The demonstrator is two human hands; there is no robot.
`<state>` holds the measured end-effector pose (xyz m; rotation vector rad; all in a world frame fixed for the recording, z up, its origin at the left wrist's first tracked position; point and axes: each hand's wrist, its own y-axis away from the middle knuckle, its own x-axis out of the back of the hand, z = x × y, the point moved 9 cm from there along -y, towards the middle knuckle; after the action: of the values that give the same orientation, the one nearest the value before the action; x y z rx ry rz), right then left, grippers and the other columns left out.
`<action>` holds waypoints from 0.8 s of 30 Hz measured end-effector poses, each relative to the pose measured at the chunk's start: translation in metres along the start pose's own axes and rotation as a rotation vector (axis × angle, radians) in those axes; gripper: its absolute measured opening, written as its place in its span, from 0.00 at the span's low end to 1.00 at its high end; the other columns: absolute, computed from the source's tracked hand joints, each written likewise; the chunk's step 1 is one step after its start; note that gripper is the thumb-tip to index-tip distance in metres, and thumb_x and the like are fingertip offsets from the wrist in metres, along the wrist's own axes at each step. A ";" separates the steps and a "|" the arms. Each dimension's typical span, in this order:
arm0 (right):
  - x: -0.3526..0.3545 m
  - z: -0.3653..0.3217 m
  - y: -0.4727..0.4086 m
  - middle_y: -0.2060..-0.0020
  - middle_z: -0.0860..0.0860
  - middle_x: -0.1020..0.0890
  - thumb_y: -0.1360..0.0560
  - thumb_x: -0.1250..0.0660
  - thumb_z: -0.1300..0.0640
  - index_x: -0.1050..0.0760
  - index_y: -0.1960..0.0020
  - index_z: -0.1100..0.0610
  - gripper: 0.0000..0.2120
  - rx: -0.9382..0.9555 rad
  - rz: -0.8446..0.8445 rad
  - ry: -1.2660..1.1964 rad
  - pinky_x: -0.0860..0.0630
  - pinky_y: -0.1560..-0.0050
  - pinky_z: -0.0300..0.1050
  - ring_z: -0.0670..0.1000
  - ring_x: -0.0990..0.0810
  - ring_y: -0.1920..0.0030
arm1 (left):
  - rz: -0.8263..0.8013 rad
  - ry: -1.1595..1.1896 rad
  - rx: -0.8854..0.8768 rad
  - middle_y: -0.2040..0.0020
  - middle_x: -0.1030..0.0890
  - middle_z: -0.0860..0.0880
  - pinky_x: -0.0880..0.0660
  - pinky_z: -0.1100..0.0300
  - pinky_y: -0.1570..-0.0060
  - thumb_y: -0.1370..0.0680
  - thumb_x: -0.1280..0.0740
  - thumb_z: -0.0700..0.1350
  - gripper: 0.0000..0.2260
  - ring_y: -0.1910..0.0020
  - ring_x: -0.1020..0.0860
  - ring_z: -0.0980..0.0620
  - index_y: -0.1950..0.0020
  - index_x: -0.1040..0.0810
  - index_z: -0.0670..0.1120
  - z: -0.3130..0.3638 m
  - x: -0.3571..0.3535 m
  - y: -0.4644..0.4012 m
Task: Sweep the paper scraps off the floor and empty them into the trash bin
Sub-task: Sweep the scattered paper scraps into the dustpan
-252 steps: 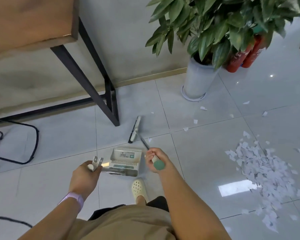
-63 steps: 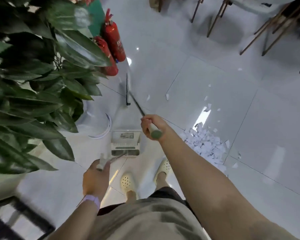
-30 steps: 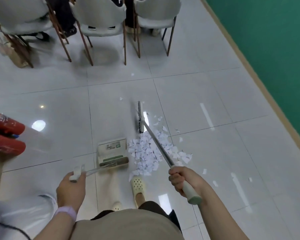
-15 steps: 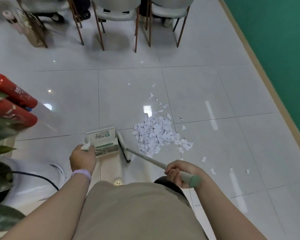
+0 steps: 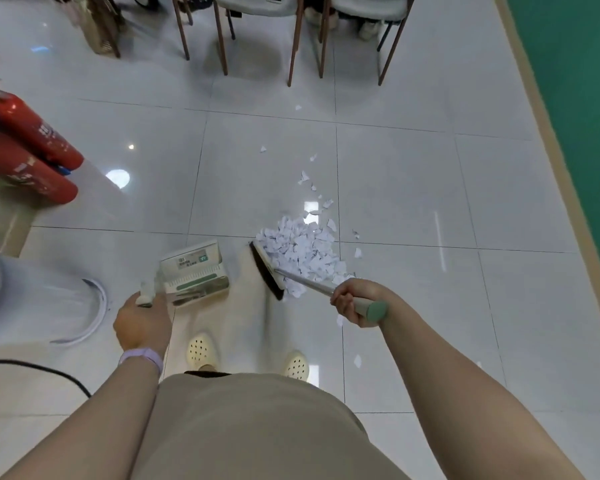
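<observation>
A heap of white paper scraps (image 5: 302,249) lies on the tiled floor ahead of me, with loose scraps (image 5: 303,176) trailing farther out. My right hand (image 5: 354,301) grips the green-tipped handle of a broom; the broom head (image 5: 265,270) touches the floor at the heap's near-left edge. My left hand (image 5: 142,322) holds the handle of a white and green dustpan (image 5: 194,271), which sits to the left of the broom head, apart from the scraps. No trash bin is in view.
Two red fire extinguishers (image 5: 28,157) lie at the left by a white plant pot (image 5: 39,306). Chair legs (image 5: 293,39) stand at the far end. A green wall (image 5: 575,116) runs along the right. A black cable (image 5: 42,370) crosses the floor near my left arm.
The broom head has shifted right and now rests against the heap's near-left edge. The dustpan stays left of it, and my view has moved a little closer.
</observation>
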<state>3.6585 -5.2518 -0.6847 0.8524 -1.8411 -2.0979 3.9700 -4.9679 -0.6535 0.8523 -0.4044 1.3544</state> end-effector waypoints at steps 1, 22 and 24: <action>0.010 -0.008 0.003 0.79 0.47 0.31 0.23 0.41 0.65 0.32 0.69 0.58 0.16 0.031 0.018 0.009 0.30 0.82 0.33 0.42 0.31 0.83 | 0.012 0.008 0.014 0.62 0.21 0.44 0.30 0.54 0.59 0.21 0.31 0.49 0.12 0.60 0.23 0.40 0.55 0.20 0.40 -0.001 -0.001 0.009; 0.100 -0.002 0.098 0.79 0.49 0.34 0.23 0.41 0.67 0.36 0.64 0.57 0.12 0.078 0.256 0.491 0.38 0.81 0.34 0.45 0.36 0.82 | -0.171 -0.128 -0.099 0.66 0.21 0.45 0.29 0.57 0.67 0.21 0.31 0.50 0.11 0.63 0.22 0.41 0.59 0.21 0.44 0.035 -0.046 0.060; 0.111 -0.001 0.104 0.79 0.48 0.34 0.22 0.42 0.64 0.36 0.67 0.56 0.15 -0.036 0.247 0.547 0.37 0.83 0.33 0.43 0.36 0.83 | -0.209 -0.138 -0.111 0.66 0.20 0.46 0.30 0.58 0.68 0.21 0.31 0.50 0.11 0.65 0.23 0.43 0.59 0.21 0.45 0.040 -0.052 0.068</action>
<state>3.5485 -5.3300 -0.6154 1.0050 -1.5197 -1.5460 3.9031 -5.0333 -0.6444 0.8731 -0.4791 1.0748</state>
